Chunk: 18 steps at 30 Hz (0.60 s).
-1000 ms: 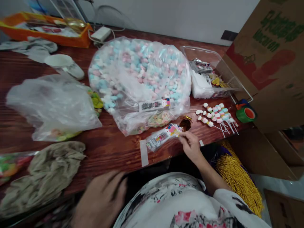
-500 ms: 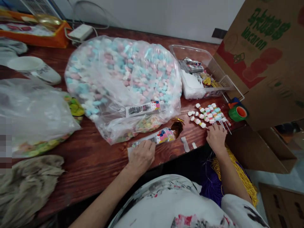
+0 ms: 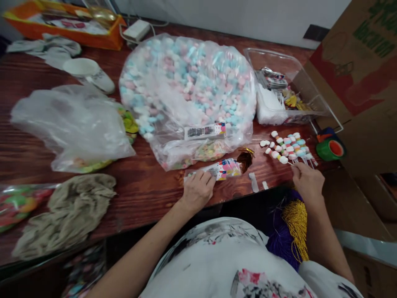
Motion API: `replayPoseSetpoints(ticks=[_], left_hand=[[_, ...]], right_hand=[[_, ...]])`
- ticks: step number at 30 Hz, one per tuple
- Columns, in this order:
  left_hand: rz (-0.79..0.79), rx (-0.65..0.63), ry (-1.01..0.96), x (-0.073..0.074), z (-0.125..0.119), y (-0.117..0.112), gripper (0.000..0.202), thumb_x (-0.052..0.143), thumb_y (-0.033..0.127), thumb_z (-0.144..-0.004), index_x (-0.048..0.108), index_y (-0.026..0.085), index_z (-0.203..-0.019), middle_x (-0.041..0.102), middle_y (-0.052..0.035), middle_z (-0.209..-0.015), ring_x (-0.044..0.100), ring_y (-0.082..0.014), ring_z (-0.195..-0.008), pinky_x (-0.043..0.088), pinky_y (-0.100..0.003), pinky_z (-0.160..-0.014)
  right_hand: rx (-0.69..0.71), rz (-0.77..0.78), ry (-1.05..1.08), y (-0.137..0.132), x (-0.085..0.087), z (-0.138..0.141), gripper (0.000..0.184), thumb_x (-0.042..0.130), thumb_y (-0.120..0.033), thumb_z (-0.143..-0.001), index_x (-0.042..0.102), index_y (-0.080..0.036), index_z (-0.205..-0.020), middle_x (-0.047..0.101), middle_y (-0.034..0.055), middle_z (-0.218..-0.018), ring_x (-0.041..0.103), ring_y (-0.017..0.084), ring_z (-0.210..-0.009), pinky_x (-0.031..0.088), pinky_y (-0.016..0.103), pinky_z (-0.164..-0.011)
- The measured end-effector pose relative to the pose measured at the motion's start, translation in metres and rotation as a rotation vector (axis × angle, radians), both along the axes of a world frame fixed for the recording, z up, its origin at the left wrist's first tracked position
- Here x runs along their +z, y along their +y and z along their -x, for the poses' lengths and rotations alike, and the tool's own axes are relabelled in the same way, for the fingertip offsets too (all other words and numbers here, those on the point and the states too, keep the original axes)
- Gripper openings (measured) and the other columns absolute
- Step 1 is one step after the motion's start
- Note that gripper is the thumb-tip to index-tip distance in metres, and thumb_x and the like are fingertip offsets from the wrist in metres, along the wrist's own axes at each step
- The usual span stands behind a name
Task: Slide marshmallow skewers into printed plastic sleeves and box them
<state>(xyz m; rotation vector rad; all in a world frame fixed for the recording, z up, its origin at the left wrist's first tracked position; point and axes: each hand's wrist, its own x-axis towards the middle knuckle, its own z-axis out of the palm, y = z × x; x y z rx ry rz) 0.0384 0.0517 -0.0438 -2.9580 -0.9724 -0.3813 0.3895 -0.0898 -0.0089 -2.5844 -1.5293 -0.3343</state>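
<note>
My left hand (image 3: 197,191) rests with curled fingers on the near end of a small printed cellophane packet (image 3: 221,169) lying on the dark wooden table (image 3: 149,190). My right hand (image 3: 305,180) is at the table's front edge, its fingers pinched on the white stick ends of a row of marshmallow skewers (image 3: 288,150). Behind the packet lies a big clear bag of pink, blue and white marshmallows (image 3: 186,91) with a printed label (image 3: 205,131).
A clear plastic tray (image 3: 288,97) of wrappers stands at the back right, a green tape roll (image 3: 330,150) beside a cardboard box (image 3: 366,82). A loose plastic bag (image 3: 71,124), a crumpled cloth (image 3: 65,211), a white cup (image 3: 88,73) and an orange box (image 3: 62,25) lie left.
My left hand came up from my lap onto the packet. My right hand let go of the packet and moved right to the skewer sticks.
</note>
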Motion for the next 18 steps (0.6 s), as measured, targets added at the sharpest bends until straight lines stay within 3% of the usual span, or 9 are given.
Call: replayPoseSetpoints(ticks=[3, 7, 11, 15, 18], left_hand=[[0.007, 0.013, 0.010, 0.000, 0.002, -0.002, 0.019, 0.052, 0.010, -0.084, 0.068, 0.017, -0.091, 0.066, -0.0094, -0.084, 0.057, -0.0228, -0.081, 0.044, -0.035, -0.068], [0.011, 0.067, 0.059, 0.004, -0.003, -0.007, 0.017, 0.051, 0.010, -0.084, 0.067, 0.015, -0.088, 0.066, -0.0096, -0.086, 0.058, -0.0245, -0.085, 0.044, -0.035, -0.068], [0.002, 0.108, 0.001, 0.003, -0.003, -0.007, 0.017, 0.051, 0.011, -0.085, 0.066, 0.016, -0.080, 0.066, -0.0091, -0.086, 0.058, -0.0242, -0.086, 0.045, -0.035, -0.070], [-0.002, 0.116, -0.043, 0.000, 0.001, -0.006, 0.016, 0.051, 0.013, -0.087, 0.065, 0.016, -0.080, 0.066, -0.0088, -0.088, 0.057, -0.0236, -0.086, 0.046, -0.035, -0.072], [0.015, 0.136, 0.012, 0.002, 0.000, -0.008, 0.014, 0.053, 0.014, -0.085, 0.067, 0.016, -0.090, 0.066, -0.0094, -0.093, 0.056, -0.0253, -0.089, 0.045, -0.035, -0.069]], right_hand=[[0.077, -0.134, 0.192, 0.004, 0.033, -0.010, 0.023, 0.057, -0.035, -0.085, 0.073, -0.020, -0.089, 0.075, 0.0074, -0.083, 0.062, 0.019, -0.068, 0.039, 0.030, -0.066], [0.250, -0.120, 0.499, 0.031, 0.067, -0.018, 0.018, 0.066, -0.034, -0.079, 0.074, -0.018, -0.083, 0.073, 0.0036, -0.076, 0.064, 0.017, -0.068, 0.044, 0.028, -0.063], [0.366, -0.084, 0.624, 0.070, 0.067, -0.018, 0.021, 0.065, -0.035, -0.079, 0.072, -0.015, -0.078, 0.070, 0.0031, -0.068, 0.060, 0.015, -0.061, 0.043, 0.027, -0.059], [0.413, -0.158, 0.480, 0.093, 0.060, -0.011, 0.028, 0.054, -0.034, -0.087, 0.071, -0.015, -0.077, 0.072, 0.0077, -0.074, 0.063, 0.016, -0.065, 0.046, 0.028, -0.064], [0.423, -0.226, 0.394, 0.101, 0.066, 0.000, 0.030, 0.050, -0.035, -0.090, 0.071, -0.015, -0.082, 0.071, 0.0075, -0.072, 0.063, 0.016, -0.062, 0.046, 0.028, -0.063]])
